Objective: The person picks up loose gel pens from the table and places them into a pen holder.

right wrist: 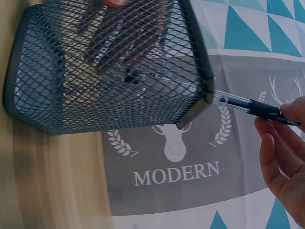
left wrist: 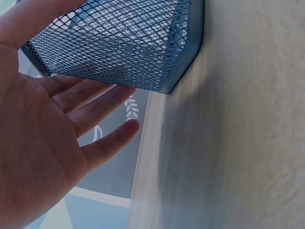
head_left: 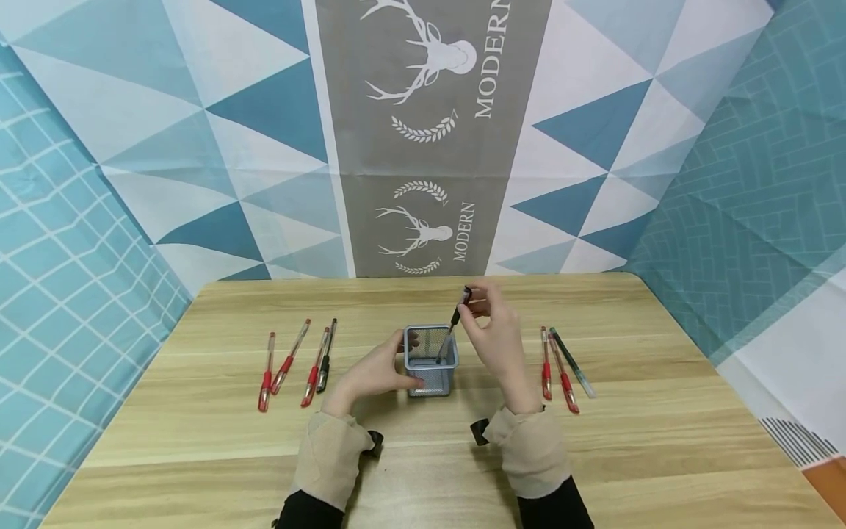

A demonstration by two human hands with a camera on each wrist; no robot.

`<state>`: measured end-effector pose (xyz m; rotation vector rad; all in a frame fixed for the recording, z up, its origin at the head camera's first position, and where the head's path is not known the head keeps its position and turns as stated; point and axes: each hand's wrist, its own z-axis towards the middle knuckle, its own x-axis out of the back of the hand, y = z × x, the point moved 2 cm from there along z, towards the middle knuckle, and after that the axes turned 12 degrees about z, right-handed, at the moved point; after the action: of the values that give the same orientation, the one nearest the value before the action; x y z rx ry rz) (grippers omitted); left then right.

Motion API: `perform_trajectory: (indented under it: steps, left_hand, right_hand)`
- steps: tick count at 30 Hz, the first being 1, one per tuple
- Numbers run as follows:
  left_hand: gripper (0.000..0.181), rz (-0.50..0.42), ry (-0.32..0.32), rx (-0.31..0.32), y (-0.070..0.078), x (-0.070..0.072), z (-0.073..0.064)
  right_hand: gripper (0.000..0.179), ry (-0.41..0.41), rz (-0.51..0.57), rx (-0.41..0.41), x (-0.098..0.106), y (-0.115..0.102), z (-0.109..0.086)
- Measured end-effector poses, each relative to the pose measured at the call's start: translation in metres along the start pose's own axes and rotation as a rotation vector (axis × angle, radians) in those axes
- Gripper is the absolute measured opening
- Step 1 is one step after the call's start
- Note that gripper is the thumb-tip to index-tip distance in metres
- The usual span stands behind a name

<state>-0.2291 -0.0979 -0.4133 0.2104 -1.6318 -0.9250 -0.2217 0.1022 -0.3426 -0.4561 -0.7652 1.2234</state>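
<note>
A square metal mesh pen holder point(head_left: 429, 380) stands upright in the middle of the table. My left hand point(head_left: 375, 371) holds it from the left, thumb at the near side and fingers round the far side; the left wrist view shows the fingers point(left wrist: 102, 107) along the mesh. With thumb and fingertips, my right hand point(head_left: 492, 330) pinches a black-capped gel pen point(head_left: 456, 312) by its cap end. The pen slants down into the holder, and in the right wrist view its lower end point(right wrist: 133, 76) shows through the mesh.
Left of the holder lie several red pens point(head_left: 266, 375) and a black pen point(head_left: 324, 360). On the right lie two red pens point(head_left: 546, 367) and a dark green-ended pen point(head_left: 571, 360). A patterned cloth point(head_left: 423, 162) hangs behind the wooden table point(head_left: 423, 470).
</note>
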Motion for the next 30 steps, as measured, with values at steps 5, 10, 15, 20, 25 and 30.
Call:
perform_trajectory:
  steps: [5, 10, 15, 20, 25, 30]
  left_hand:
    - [0.093, 0.005, 0.007, -0.009, -0.001, -0.001, 0.000]
    - [0.093, 0.000, 0.009, -0.014, -0.002, 0.000, 0.000]
    - [0.091, -0.007, 0.005, -0.014, -0.002, -0.001, 0.000]
    - [0.090, -0.010, 0.001, -0.019, -0.002, -0.001, 0.001]
    - [0.091, -0.009, 0.003, -0.016, -0.001, 0.000, 0.000]
    - [0.092, -0.007, 0.009, -0.025, 0.000, 0.000, -0.001]
  right_hand:
    - [0.030, -0.049, 0.008, -0.058, -0.005, 0.007, -0.001]
    - [0.031, -0.080, 0.002, -0.074, -0.009, 0.014, -0.001]
    - [0.032, -0.125, -0.032, -0.100, -0.013, 0.018, -0.002]
    - [0.031, -0.168, -0.059, -0.113, -0.015, 0.021, -0.004]
    - [0.031, -0.183, -0.050, -0.142, -0.018, 0.024, -0.005]
    - [0.030, -0.193, -0.073, -0.154, -0.020, 0.029, -0.005]
